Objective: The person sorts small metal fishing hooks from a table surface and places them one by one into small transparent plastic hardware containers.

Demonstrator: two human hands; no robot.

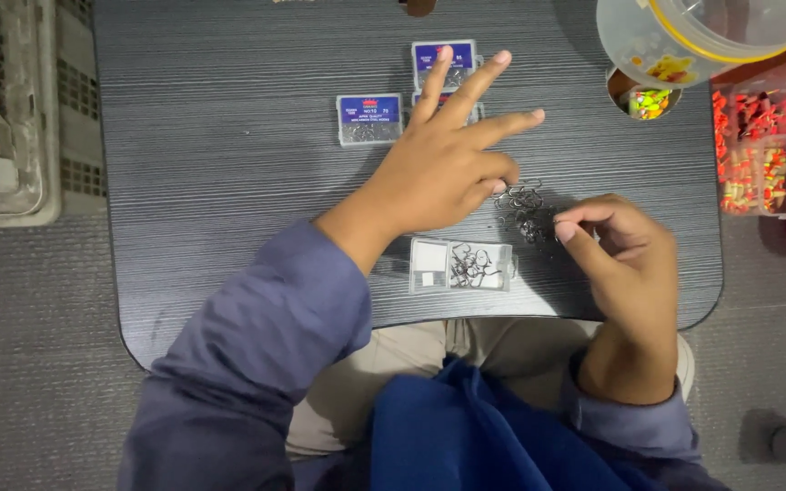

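A loose heap of small metal fish hooks lies on the dark grey tabletop. My left hand hovers over the heap's left side, three fingers spread, thumb and a bent finger pinching at the hooks. My right hand sits at the heap's right side, thumb and forefinger pinched together on a hook. In front of the heap lies an open clear plastic box with several hooks in its right half. Small clear hook boxes with blue labels lie farther back, one partly hidden by my left fingers.
A clear plastic tub with a yellow rim stands at the back right beside a round cup of bright lures. A compartment case of orange and yellow lures is at the right. A grey crate sits left of the table.
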